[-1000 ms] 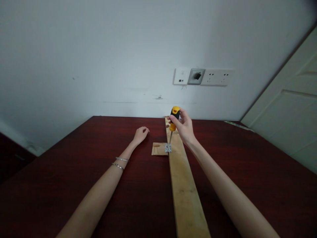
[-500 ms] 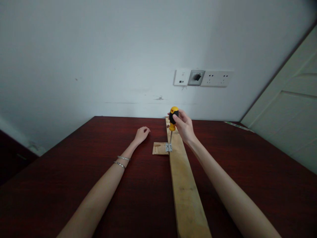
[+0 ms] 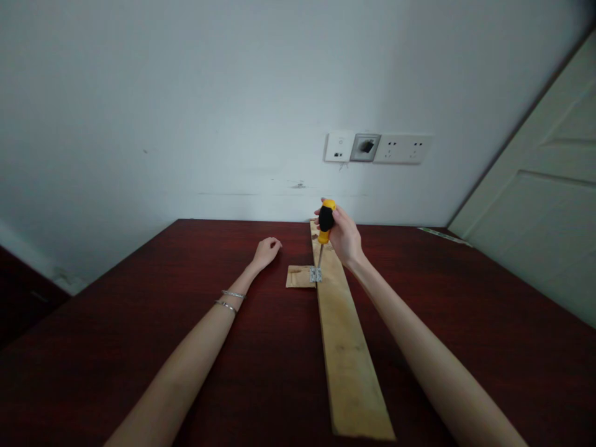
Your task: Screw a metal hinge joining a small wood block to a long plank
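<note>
My right hand [image 3: 347, 237] is wrapped round the yellow and black handle of a screwdriver [image 3: 326, 218]. The shaft points down, nearly upright, with its tip at a silver hinge [image 3: 315, 274]. This hinge spans a long wooden plank [image 3: 351, 357] and a small wooden block [image 3: 297, 277] lying against the plank's left side. To the left of the block, my left hand [image 3: 267, 252] rests on the table with its fingers curled together. Nothing shows in it. Two silver bracelets [image 3: 233, 294] circle the left wrist.
The dark red table [image 3: 251, 372] reaches back to a pale wall [image 3: 209, 124]. Sockets and switches [image 3: 403, 149] sit on that wall behind the plank. A thin strip [image 3: 444, 236] lies at the far right edge, near a white door [image 3: 549, 217].
The fingers of my right hand have shifted round the screwdriver handle, and the wrist has turned. My left hand stays in place. The view has moved slightly, showing the plank's near end.
</note>
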`<state>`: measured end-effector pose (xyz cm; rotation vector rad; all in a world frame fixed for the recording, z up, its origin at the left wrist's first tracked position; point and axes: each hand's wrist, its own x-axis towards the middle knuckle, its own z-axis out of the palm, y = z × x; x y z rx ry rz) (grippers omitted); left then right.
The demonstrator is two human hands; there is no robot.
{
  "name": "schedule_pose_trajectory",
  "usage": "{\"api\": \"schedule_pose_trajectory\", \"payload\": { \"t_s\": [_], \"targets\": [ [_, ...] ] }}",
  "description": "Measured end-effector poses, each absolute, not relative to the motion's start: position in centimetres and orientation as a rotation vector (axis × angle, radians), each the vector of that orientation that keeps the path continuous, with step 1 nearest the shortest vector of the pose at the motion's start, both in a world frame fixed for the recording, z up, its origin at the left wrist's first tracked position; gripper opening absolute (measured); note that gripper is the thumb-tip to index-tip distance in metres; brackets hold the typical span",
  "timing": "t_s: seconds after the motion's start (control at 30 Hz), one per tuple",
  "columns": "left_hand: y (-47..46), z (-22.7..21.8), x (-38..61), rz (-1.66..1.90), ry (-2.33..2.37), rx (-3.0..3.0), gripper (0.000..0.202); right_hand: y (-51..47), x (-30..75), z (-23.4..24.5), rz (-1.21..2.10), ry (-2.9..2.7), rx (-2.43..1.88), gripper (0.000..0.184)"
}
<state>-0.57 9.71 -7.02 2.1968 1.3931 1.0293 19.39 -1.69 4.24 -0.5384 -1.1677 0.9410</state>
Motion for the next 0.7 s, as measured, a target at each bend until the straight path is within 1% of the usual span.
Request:
{"api": "schedule_pose_trajectory", "payload": {
  "t_s": [0.13, 0.23, 0.37, 0.53, 0.7],
  "targets": [
    [9.63, -7.06, -0.63, 1.032, 1.389, 2.204, 0.026, -1.60, 19.56, 4.16, 0.836, -1.192, -0.621, 0.030],
    [9.56, -7.11, -0.69, 1.030, 1.387, 2.210, 0.025, -1.74, 19.44, 4.22, 0.763, -1.193, -0.652, 0.036],
    [9.40, -7.05, -0.73, 1.026, 1.386, 2.214, 0.025, -2.01, 19.14, 4.44, 0.794, -1.198, -0.629, 0.043],
    [9.19, -6.97, -0.74, 1.014, 1.388, 2.218, 0.025, -2.02, 19.34, 4.60, 0.844, -1.239, -0.636, 0.033],
    [9.18, -7.10, -0.79, 1.012, 1.386, 2.226, 0.025, -1.93, 19.71, 4.56, 0.924, -1.226, -0.585, 0.030]
  ]
}}
